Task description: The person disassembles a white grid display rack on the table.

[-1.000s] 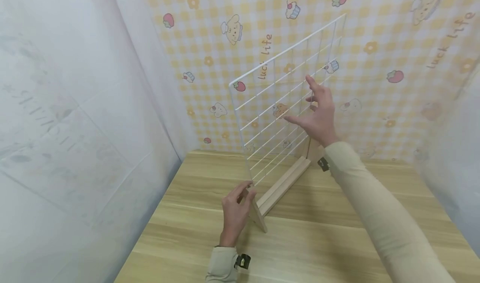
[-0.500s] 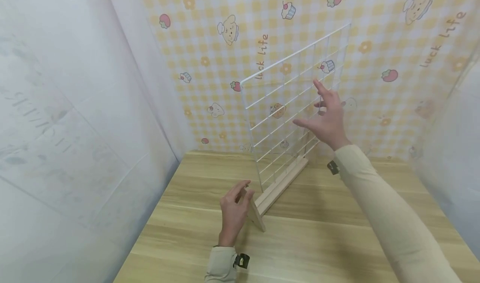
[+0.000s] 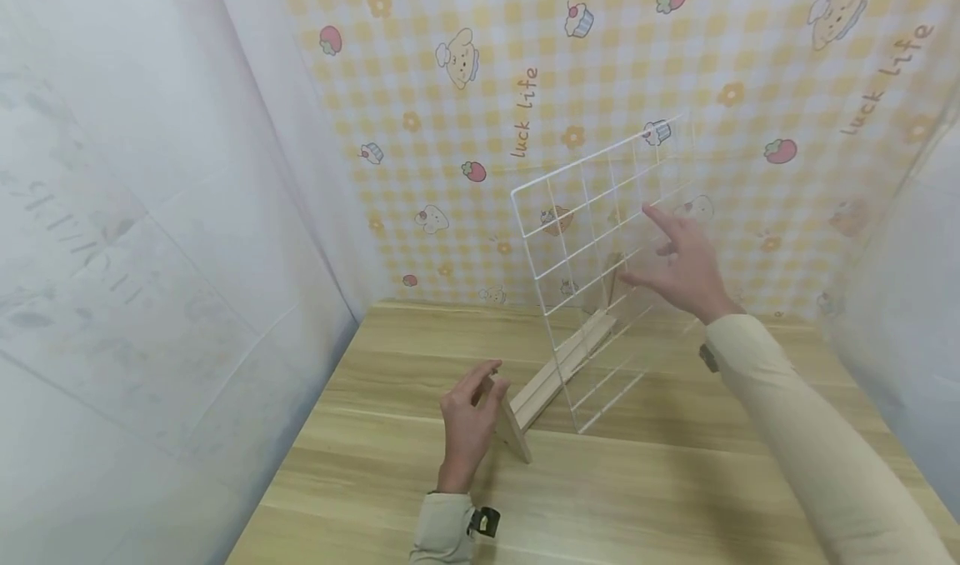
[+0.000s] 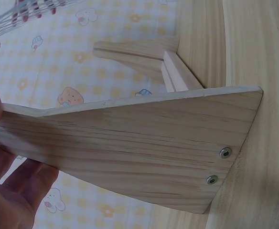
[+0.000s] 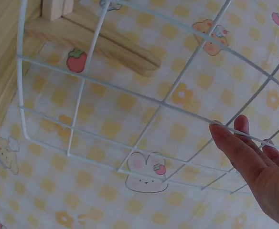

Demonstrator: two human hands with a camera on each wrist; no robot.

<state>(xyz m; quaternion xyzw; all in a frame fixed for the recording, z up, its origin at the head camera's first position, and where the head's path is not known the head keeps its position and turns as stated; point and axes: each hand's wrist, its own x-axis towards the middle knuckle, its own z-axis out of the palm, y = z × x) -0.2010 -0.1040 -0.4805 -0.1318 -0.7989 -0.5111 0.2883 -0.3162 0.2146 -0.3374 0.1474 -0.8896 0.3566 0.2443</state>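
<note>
The landmark here is the pale slotted wooden stand [image 3: 558, 373], a long grooved base with a flat triangular end foot, grain running lengthwise and two small metal screws near the foot's lower corner in the left wrist view. It sits on the light wood-grain bench [image 3: 675, 482]. The left hand [image 3: 468, 419] is at the near end of the stand, fingers and thumb curled onto the triangular foot's edge, so that grip is on the stand. Just right of the stand and above it is the thin white wire grid panel [image 3: 600, 240], square cells, rounded corners, tilted, its lower corner down by the bench beside the stand and out of the slot. The right hand [image 3: 686, 265] is at the panel's right side, fingers mostly straight and spread, fingertips [image 5: 242, 126] on a wire; that grip looks loose and open, not clamped. Behind the stand, the yellow checked wallpaper [image 3: 750, 65] with strawberries, cupcakes and puppies reads "luck life". The panel's far wires fade into the wallpaper pattern.
</note>
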